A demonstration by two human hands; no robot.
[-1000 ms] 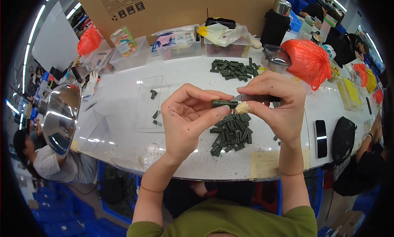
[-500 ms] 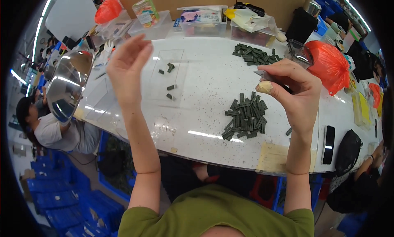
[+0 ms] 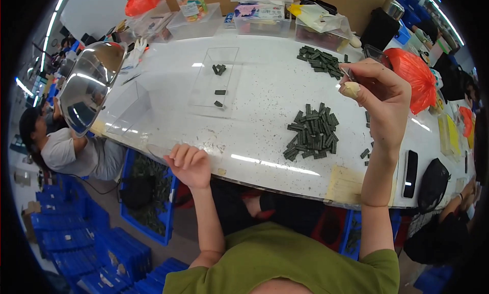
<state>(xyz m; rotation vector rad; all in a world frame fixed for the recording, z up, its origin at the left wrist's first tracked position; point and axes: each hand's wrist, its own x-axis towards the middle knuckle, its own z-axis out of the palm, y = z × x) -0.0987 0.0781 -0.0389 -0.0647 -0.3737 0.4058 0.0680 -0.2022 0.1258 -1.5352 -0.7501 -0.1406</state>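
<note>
Near the table's front edge, my left hand (image 3: 189,165) has its fingers loosely curled, with nothing visible in them. My right hand (image 3: 384,98) is raised over the table's right side, pinching a small grey metal blade (image 3: 348,73) between thumb and fingers. A tan cover wraps that thumb's tip. Left of and below it lies a pile of small dark green ribbed blocks (image 3: 311,132). A second pile of such blocks (image 3: 320,59) sits farther back, partly behind the fingertips. Several more blocks (image 3: 220,92) lie in a shallow clear tray (image 3: 202,97) at centre left.
A clear box (image 3: 127,110) and a shiny metal bowl (image 3: 86,90) stand at the left. Plastic bins (image 3: 262,26) line the back. A red bag (image 3: 412,82), a phone (image 3: 409,174) and a black pouch (image 3: 433,184) are on the right. A person (image 3: 76,151) sits at far left.
My left hand has come down from above the clear tray to the table's front edge. My right hand stays raised with the blade in its pinch. The view has shifted slightly.
</note>
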